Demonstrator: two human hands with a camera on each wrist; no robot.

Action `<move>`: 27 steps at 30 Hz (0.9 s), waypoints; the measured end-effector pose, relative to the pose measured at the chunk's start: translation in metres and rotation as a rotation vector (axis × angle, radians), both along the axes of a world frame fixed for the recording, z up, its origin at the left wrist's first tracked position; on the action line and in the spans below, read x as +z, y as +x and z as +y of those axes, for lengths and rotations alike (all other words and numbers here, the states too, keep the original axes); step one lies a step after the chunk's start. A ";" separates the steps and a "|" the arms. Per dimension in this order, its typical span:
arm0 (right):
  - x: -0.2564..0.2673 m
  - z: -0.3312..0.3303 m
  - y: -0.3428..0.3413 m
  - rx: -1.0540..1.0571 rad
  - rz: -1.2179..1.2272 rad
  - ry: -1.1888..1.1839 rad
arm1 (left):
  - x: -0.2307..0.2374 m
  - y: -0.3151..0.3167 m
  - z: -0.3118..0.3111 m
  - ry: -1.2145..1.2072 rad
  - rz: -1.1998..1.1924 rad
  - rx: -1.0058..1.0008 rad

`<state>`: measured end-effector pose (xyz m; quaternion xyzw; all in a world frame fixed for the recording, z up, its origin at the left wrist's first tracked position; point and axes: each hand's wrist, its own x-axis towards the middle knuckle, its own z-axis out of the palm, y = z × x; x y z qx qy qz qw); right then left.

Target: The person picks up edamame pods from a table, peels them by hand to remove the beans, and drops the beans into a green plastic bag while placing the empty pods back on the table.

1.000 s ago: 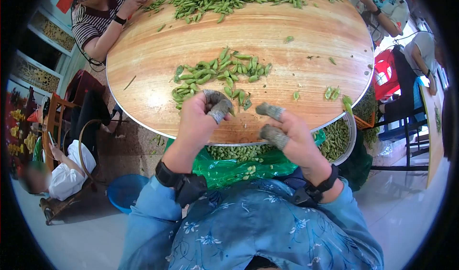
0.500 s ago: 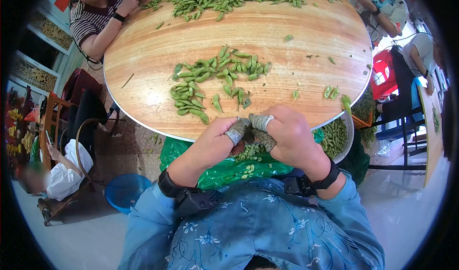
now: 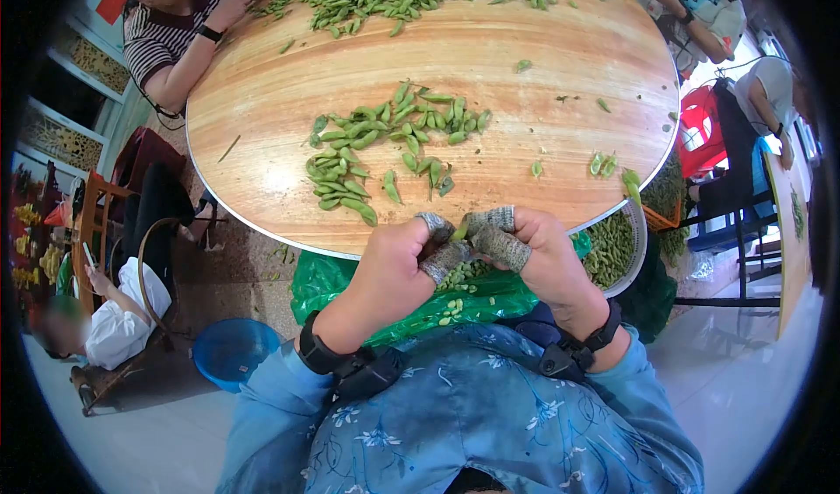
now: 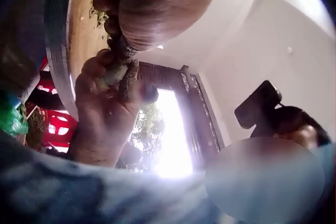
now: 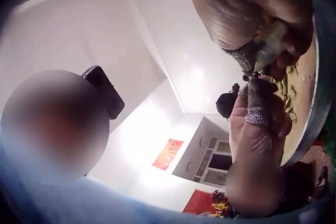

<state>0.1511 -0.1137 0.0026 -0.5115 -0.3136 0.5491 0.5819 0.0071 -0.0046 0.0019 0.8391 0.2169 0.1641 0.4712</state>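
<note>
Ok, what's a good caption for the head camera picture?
Left hand and right hand meet at a green pod, near more pods on the table.

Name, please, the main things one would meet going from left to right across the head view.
Person in white → blue basin → left hand → green pod → right hand → white basket → red chair.

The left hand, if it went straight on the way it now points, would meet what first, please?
Most likely the pod at the fingertips of the left hand, then the right hand just beyond, though the depth between them is hard to judge.
</note>
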 end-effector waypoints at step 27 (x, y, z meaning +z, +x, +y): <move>-0.006 0.004 -0.009 -0.098 -0.124 0.043 | 0.002 0.000 -0.006 0.698 -0.039 -0.030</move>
